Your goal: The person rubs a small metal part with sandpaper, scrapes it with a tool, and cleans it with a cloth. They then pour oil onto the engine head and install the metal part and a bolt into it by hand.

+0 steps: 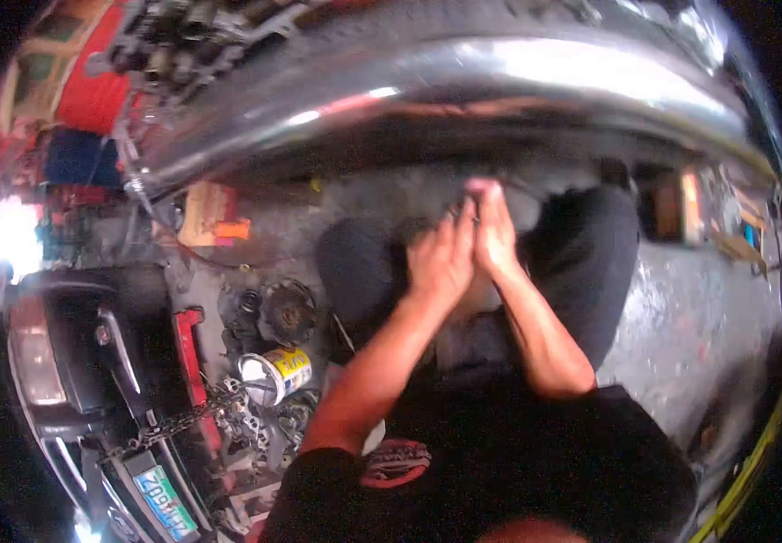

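Observation:
My left hand and my right hand meet palm to palm in front of me, between my bent knees. The fingers of both hands are stretched out and point away from me. Motion smears the fingertips, and whether anything small lies between the palms is hidden. Just beyond the hands, the underside of a shiny chrome bumper crosses the view. My dark trouser legs rise on either side of the hands.
To the left lie a round greasy metal part, a yellow-and-white tub on its side, a chain and a red metal bar. A dark vehicle stands beyond them. Cardboard rests under the bumper's left end.

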### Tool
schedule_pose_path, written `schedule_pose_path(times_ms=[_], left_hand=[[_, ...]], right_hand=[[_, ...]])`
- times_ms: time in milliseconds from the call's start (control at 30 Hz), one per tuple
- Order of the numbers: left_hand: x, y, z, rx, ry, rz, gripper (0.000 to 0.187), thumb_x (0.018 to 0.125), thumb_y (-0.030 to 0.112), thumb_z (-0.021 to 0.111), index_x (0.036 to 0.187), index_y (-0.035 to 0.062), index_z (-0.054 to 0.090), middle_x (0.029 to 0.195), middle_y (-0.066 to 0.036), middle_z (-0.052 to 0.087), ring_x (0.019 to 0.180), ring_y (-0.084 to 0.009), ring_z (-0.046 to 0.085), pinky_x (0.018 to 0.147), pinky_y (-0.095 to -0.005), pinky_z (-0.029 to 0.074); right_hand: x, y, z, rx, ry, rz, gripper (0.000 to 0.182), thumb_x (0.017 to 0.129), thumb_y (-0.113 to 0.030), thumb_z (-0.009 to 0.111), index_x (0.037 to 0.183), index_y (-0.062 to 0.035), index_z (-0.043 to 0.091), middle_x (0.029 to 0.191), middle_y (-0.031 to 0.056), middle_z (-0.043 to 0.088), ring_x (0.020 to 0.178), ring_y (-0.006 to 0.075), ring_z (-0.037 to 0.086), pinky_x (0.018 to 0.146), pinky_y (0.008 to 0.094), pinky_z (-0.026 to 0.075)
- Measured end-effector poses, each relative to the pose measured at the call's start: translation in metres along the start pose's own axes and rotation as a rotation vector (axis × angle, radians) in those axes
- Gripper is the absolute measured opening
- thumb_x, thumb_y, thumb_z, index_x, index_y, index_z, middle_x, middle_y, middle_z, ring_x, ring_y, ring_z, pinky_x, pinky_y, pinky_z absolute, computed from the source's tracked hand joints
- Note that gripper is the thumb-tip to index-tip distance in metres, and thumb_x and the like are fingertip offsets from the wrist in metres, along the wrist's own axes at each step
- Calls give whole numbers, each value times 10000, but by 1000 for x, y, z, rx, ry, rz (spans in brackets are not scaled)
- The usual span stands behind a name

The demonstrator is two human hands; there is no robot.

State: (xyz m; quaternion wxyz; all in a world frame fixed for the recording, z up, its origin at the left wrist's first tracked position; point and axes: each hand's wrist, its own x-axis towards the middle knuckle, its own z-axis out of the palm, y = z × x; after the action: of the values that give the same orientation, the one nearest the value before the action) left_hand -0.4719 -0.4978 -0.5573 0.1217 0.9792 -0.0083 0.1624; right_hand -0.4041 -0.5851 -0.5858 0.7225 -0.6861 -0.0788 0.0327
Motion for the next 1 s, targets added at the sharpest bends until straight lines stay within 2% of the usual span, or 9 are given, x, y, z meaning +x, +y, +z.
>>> schedule_pose_path(times_ms=[133, 233, 300, 367, 500, 600, 633, 800, 1000], left_hand=[[-1, 5, 0, -283, 57, -98, 428, 884, 102, 545, 1312, 88, 535, 863, -146, 656, 666, -280, 658, 590, -391, 538], [-5, 14, -14, -1486, -300, -788, 343, 958, 88, 497, 1283, -19, 527, 1071, -138, 689, 925, -182, 677, 698, -345, 548], [-1, 8, -6, -1314, -165, -547, 360, 945, 71, 518, 1300, 9, 520, 1064, -146, 687, 898, -177, 684, 691, -341, 552], [-6, 7, 9, -589, 39, -173, 384, 932, 54, 532, 1316, 43, 518, 1001, -127, 696, 794, -153, 694, 636, -328, 552], [2, -5, -9, -40, 14, 54, 365, 945, 50, 505, 1308, 65, 536, 895, -87, 694, 663, -152, 668, 542, -317, 531], [-15, 9, 4, -993, -149, -537, 376, 957, 40, 483, 1330, 69, 515, 792, -37, 641, 561, -119, 583, 473, -295, 479], [-6, 15, -18, -1687, -258, -805, 341, 970, 39, 457, 1302, 63, 535, 700, 28, 523, 522, -82, 488, 449, -277, 436], [-1, -18, -9, 50, 44, 119, 545, 801, 11, 569, 1312, 199, 559, 625, -71, 501, 533, -276, 568, 545, -419, 493], [-3, -30, -73, -5, 401, -116, 482, 870, -9, 504, 1351, 6, 493, 1155, -199, 640, 754, -275, 676, 677, -377, 529]], right_hand=[[-1, -13, 4, -87, 41, -39, 457, 1050, -367, 222, 1133, -10, 496, 1007, 158, 583, 894, 266, 576, 860, 358, 460], [-3, -29, -5, 312, -45, 339, 492, 1041, -435, 218, 1149, -31, 477, 884, 109, 616, 721, 174, 584, 717, 297, 485], [6, -31, -1, 473, -45, 284, 502, 1034, -463, 223, 1140, -41, 474, 819, 84, 611, 664, 139, 572, 657, 273, 481], [6, -23, 0, 417, -29, 237, 491, 1033, -463, 237, 1123, -44, 477, 803, 80, 599, 676, 137, 570, 651, 279, 480], [5, -16, 11, 391, -18, 224, 452, 1039, -433, 255, 1106, -45, 479, 776, 69, 581, 688, 135, 572, 651, 279, 483], [6, -14, 9, 362, -9, 250, 454, 1038, -436, 259, 1100, -46, 483, 777, 72, 584, 683, 137, 570, 649, 276, 482], [5, -33, 4, 422, -10, 304, 453, 1040, -432, 259, 1095, -45, 488, 778, 71, 584, 684, 137, 565, 652, 276, 480], [1, 3, 10, -28, 62, 24, 454, 1050, -389, 237, 1071, -24, 506, 864, 78, 576, 790, 159, 540, 730, 301, 457], [3, -35, -5, 644, 0, 317, 567, 1007, -533, 222, 1109, -37, 477, 811, 119, 623, 687, 166, 572, 666, 266, 458]])
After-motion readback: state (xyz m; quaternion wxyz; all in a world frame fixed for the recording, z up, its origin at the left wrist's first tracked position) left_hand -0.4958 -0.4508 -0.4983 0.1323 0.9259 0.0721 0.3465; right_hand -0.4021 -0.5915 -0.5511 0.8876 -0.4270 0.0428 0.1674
